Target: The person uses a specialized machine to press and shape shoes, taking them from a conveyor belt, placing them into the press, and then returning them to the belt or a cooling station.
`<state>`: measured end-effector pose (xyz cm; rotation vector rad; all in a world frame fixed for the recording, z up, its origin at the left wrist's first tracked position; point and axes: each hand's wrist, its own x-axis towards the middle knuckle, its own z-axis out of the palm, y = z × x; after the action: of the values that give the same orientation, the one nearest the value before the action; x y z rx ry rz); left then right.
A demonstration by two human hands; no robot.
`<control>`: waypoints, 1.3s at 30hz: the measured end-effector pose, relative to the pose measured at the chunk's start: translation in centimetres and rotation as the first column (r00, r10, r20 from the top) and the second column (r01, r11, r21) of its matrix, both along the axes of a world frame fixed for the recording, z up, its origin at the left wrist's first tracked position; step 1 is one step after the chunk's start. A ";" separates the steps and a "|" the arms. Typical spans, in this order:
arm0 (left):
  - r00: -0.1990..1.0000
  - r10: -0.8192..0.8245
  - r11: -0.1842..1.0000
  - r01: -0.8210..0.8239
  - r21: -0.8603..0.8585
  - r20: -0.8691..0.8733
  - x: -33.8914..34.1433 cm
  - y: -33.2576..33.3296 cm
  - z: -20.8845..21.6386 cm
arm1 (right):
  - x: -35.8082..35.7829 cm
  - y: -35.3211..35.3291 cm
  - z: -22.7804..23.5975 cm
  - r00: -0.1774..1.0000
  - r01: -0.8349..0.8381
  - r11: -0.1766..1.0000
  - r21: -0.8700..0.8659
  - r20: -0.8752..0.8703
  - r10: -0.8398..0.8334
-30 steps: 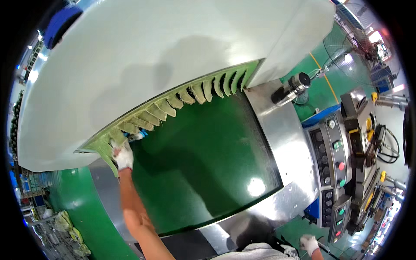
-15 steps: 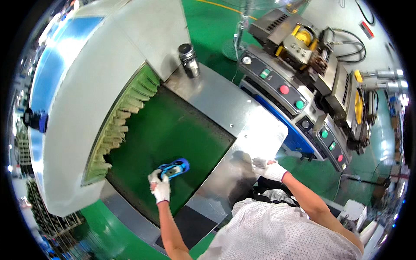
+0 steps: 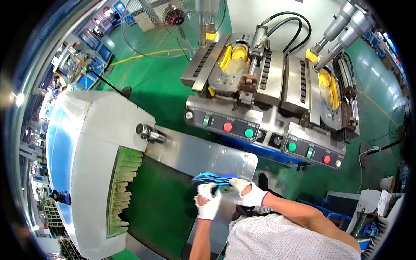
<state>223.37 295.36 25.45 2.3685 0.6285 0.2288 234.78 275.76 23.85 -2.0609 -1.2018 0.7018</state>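
Observation:
A blue shoe upper (image 3: 213, 178) with a dark opening is held between my two white-gloved hands, above the metal edge of the conveyor. My left hand (image 3: 209, 203) is closed on its near left side, thumb and fingers curled. My right hand (image 3: 248, 193) grips the right end, with its fingers partly hidden. The green conveyor belt (image 3: 158, 195) lies to the left of the hands.
A white machine housing (image 3: 93, 125) with a green bristly curtain (image 3: 123, 190) stands at the left. A dark bottle (image 3: 151, 133) lies or stands on the metal ledge (image 3: 197, 151). Ahead is a two-station press (image 3: 255, 82) with red and green buttons. A fan (image 3: 173, 26) is behind.
My left hand has lifted the shoe upper off the belt and brought it right. My right hand has come onto it too. The view has turned toward the press.

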 end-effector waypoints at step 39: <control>0.570 0.795 0.487 -0.805 -0.339 -0.210 -29.4 -6.8 -13.2 | -6.8 21.3 -9.0 0.992 -0.022 0.936 -0.351 -0.127 -0.024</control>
<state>194.01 288.59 12.24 1.5075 1.6235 0.4243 228.00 297.03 14.89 -2.2600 -1.0604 1.1003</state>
